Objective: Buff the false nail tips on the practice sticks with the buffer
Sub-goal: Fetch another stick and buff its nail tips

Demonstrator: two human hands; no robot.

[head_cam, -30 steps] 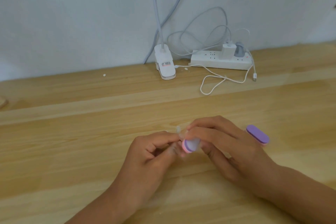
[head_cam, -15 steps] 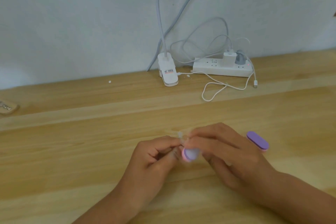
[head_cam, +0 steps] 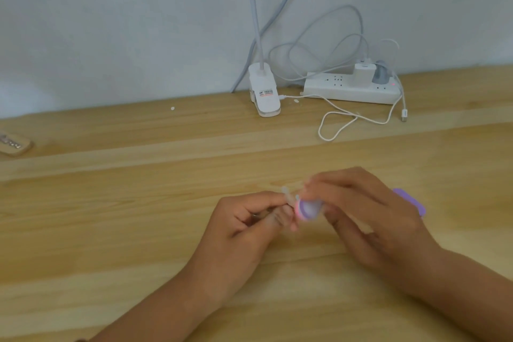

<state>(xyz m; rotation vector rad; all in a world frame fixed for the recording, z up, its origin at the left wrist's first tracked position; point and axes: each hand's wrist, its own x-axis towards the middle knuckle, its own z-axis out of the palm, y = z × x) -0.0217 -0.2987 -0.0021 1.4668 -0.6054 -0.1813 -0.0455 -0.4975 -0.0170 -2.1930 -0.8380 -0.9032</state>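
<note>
My left hand [head_cam: 244, 228] pinches a thin clear practice stick with a false nail tip [head_cam: 286, 194] at its upper end; most of the stick is hidden between the fingers. My right hand [head_cam: 369, 219] grips a purple-and-pink buffer [head_cam: 308, 209] across its middle. The buffer's near end sits against the nail tip, blurred. Its far purple end [head_cam: 410, 203] sticks out past the right hand's knuckles. Both hands hover low over the wooden table [head_cam: 138, 230], close together in the middle.
At the back by the wall stand a white clip-on lamp base [head_cam: 263, 94] and a white power strip [head_cam: 352, 89] with plugs and loose white cables [head_cam: 347, 119]. A small wooden object [head_cam: 14, 143] lies at the far left edge.
The buffer's near end has shifted slightly against the nail tip and is blurred. The view has tilted a little, bringing the wooden object at the left into sight. Both grips are unchanged.
</note>
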